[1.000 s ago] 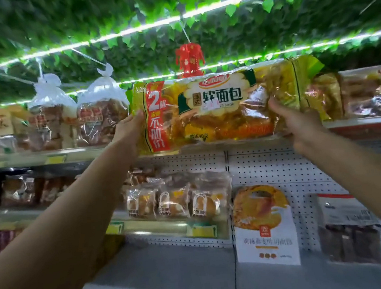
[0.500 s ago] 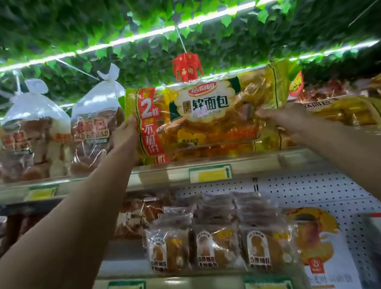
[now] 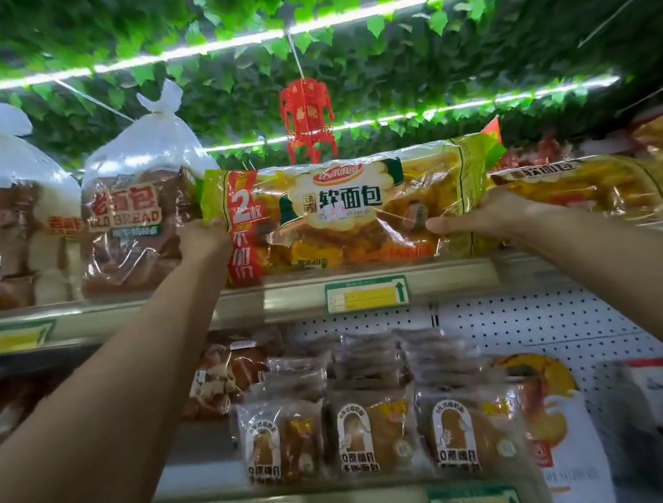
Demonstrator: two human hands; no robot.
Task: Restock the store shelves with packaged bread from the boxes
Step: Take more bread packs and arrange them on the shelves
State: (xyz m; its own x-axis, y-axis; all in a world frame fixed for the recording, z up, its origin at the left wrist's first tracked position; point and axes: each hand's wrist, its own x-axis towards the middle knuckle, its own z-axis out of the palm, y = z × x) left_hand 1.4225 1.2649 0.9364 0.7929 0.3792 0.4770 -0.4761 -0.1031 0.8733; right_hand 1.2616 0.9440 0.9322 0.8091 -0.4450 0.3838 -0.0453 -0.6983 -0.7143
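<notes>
A long yellow and green bag of soft bread [image 3: 354, 213] stands upright on the top shelf [image 3: 293, 296], its front facing me. My left hand [image 3: 203, 242] grips its left end and my right hand [image 3: 487, 217] grips its right end, thumb stretched along the front. Both arms reach up from below. Another bag of the same bread [image 3: 597, 188] lies just to the right on that shelf.
Two tied clear bags of brown bread [image 3: 139, 228] stand left of the long bag. A red paper lantern [image 3: 307, 119] hangs above it under leafy trim. The lower shelf holds several small bread packs [image 3: 371, 432] and a white bag [image 3: 558, 432] by the pegboard.
The long bag has come down from above the shelf edge and now rests on the top shelf. Both hands kept hold of its ends, and my view has moved closer.
</notes>
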